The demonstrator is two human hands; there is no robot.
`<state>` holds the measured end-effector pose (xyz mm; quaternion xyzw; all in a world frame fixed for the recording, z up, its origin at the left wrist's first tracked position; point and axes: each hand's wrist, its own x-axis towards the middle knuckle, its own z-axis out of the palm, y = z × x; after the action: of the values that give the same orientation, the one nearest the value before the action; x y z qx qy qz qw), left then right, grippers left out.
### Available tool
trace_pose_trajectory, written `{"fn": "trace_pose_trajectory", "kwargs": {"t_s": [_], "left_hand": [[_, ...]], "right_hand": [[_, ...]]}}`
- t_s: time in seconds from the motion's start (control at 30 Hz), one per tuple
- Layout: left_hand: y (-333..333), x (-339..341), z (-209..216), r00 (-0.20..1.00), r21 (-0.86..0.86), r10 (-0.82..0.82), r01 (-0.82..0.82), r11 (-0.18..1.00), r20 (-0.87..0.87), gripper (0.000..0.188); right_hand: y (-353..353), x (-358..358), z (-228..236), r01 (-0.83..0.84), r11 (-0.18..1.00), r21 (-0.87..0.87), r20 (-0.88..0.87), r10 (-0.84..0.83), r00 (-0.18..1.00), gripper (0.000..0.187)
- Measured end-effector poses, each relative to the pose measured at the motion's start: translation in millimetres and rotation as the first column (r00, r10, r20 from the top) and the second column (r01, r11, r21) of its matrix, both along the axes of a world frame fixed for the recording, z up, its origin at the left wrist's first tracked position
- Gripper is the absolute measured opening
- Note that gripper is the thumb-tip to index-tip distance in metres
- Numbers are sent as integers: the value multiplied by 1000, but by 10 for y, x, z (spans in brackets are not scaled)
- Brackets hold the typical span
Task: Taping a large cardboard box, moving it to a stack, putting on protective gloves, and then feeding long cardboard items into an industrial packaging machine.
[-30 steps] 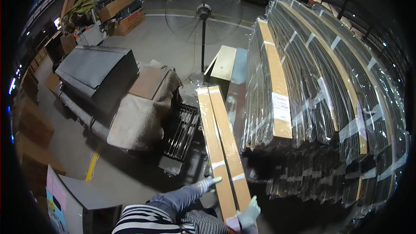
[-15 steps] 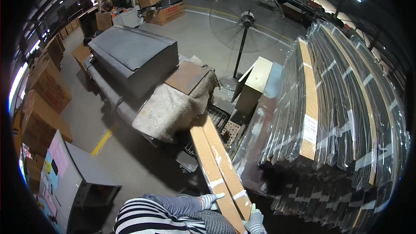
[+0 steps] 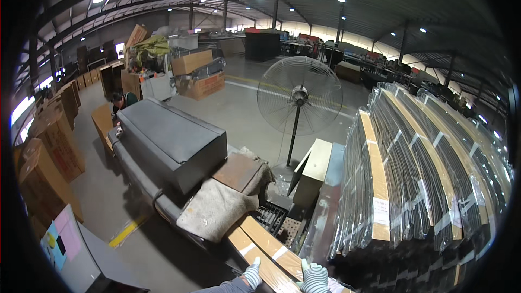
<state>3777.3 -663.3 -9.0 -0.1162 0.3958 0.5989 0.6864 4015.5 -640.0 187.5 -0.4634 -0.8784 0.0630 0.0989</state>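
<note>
Two long, narrow cardboard packs [image 3: 275, 247] in clear film lie side by side, white tape across them. Their far ends meet a grey cloth [image 3: 214, 211] draped over a machine's end; their near ends run out of the lower edge. My left hand [image 3: 253, 274], in a striped glove, grips the outer edge of the left pack. My right hand [image 3: 315, 278], in a matching glove, is closed on the right pack's edge, thumb on top. The fingers under the packs are hidden.
A long grey machine [image 3: 173, 135] stands ahead left, a person [image 3: 124, 100] behind its far end. A stand fan [image 3: 299, 95] stands beyond. Film-wrapped stacks of flat packs [image 3: 412, 184] rise on the right. Cardboard boxes [image 3: 57, 149] line the left, near a grey cabinet [image 3: 108, 249].
My view has tilted upward, so the machine, packs and hands sit lower in the picture. The person behind the machine now shows. Both hands still hold the packs.
</note>
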Motion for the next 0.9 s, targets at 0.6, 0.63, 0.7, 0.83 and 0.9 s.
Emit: {"fn": "trace_pose_trajectory", "kwargs": {"t_s": [0.6,0.63,0.7,0.83,0.9], "left_hand": [[457,-851,-308,998,35,-57,56,998,3,61],[471,-905,-250,999,18,-35,35,999,23,62],[542,-1038,-172,996,-23,36,-34,999,86,62],[886,-1169,758,977,-34,213,-213,976,-5,63],[1094,-1331,302,976,82,204,-198,977,-70,63]], "right_hand": [[563,-790,-100,-60,996,66,21,58,998,40],[609,-862,-146,-57,996,64,14,57,998,40],[744,-1017,-195,-155,982,112,-17,157,987,47],[1201,-1460,148,-118,979,166,43,112,993,70],[1261,-1594,656,-61,982,178,-26,67,997,65]]}}
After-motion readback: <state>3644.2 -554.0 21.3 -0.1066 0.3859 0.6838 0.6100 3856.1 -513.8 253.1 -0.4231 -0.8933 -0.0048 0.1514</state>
